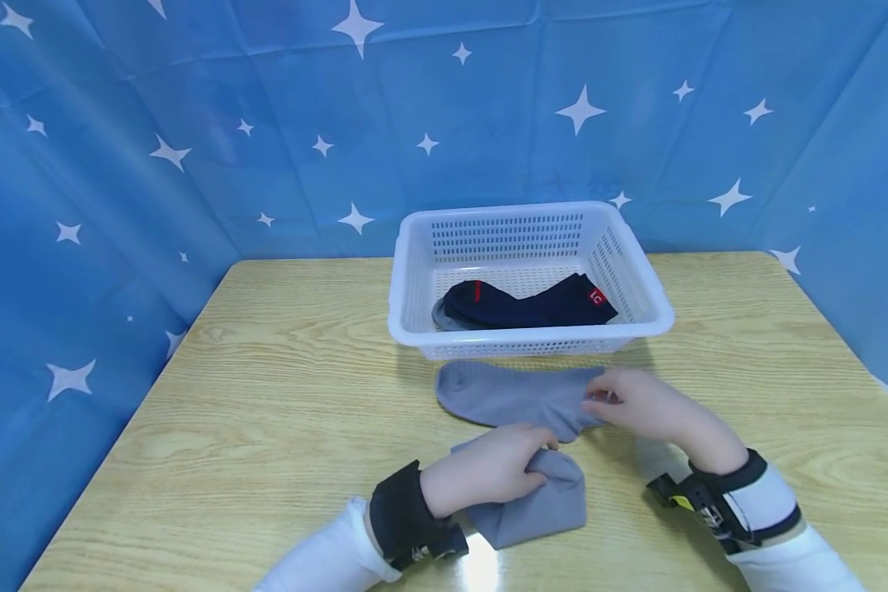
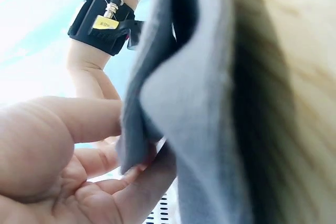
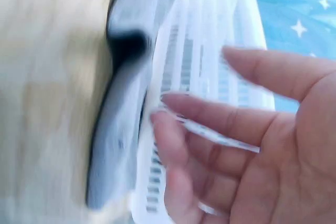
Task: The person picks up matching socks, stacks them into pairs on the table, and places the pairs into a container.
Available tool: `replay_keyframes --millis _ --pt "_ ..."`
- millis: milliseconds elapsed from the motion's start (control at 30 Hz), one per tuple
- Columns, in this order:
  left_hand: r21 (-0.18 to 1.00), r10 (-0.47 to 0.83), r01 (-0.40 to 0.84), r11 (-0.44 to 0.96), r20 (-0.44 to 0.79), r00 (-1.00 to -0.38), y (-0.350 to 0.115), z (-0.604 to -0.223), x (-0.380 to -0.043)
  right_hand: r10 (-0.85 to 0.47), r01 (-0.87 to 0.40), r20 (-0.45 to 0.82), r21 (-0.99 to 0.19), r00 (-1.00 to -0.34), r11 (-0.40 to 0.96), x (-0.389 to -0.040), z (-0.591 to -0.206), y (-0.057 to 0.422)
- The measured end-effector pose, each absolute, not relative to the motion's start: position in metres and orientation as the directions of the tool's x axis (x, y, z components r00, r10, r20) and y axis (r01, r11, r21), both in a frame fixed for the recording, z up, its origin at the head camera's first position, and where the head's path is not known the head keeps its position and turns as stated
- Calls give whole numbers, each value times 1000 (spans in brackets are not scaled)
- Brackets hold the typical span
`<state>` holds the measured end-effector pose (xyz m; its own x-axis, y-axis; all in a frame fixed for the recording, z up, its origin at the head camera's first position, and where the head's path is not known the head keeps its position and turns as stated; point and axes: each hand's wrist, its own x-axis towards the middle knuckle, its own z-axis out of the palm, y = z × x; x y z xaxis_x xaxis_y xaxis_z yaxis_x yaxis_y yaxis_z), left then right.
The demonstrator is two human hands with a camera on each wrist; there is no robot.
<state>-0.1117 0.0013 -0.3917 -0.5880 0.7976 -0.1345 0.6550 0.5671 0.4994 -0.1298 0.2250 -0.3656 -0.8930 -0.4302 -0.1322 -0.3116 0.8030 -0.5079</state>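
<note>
In the head view, one grey sock (image 1: pixel 496 395) lies flat on the table just in front of the basket, its toe to the left. A second grey sock (image 1: pixel 536 514) is nearer the front edge, bent into a fold. My left hand (image 1: pixel 488 469) reaches over this nearer sock and pinches its fabric between thumb and fingers; the left wrist view shows the folded cloth (image 2: pixel 194 103) between them. At the right end of the flat sock is my right hand (image 1: pixel 644 407). In the right wrist view its fingers are loosely bent, with nothing between them and the thumb.
A white slotted plastic basket (image 1: pixel 654 316) stands at the back of the wooden table (image 1: pixel 266 395). Inside it lies a dark sock (image 1: pixel 518 308) with red marks, over something grey (image 1: pixel 444 319). A blue curtain (image 1: pixel 303 99) with white stars hangs behind.
</note>
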Motion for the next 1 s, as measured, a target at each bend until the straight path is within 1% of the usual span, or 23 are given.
replay_keyframes --millis 67,200,267,333,500,600,667,733,900,1000 --pt "498 792 648 576 -143 -593 1 -391 -112 -504 -331 -163 -580 -848 744 -128 -366 221" --pt "491 787 648 583 -144 -600 0 -389 -111 -667 -361 -208 -707 -715 608 -124 -368 216" --pt "484 795 663 571 -126 -593 -1 -389 -110 -722 -372 -208 -744 -659 554 -122 -371 214" --pt "479 807 683 552 -103 -581 -2 -389 -110 -758 -403 -184 -756 -625 516 -120 -375 210" --pt "461 823 715 526 -65 -564 -2 -389 -111 -760 -446 -162 -726 -629 524 -117 -381 200" --pt "486 818 703 519 -43 -573 -4 -389 -111 -759 -437 -171 -729 -628 526 -115 -381 197" --pt "517 807 680 519 -35 -590 -5 -390 -112 -760 -420 -169 -748 -628 514 -115 -380 196" --pt "548 791 649 528 -38 -611 -5 -389 -112 -757 -424 -137 -758 -639 496 -114 -380 194" --pt "630 742 556 543 -50 -668 -5 -387 -111 -726 -433 -11 -797 -688 421 -115 -381 191" --pt "689 711 501 524 -30 -703 -5 -386 -112 -691 -403 22 -826 -722 394 -114 -381 188"
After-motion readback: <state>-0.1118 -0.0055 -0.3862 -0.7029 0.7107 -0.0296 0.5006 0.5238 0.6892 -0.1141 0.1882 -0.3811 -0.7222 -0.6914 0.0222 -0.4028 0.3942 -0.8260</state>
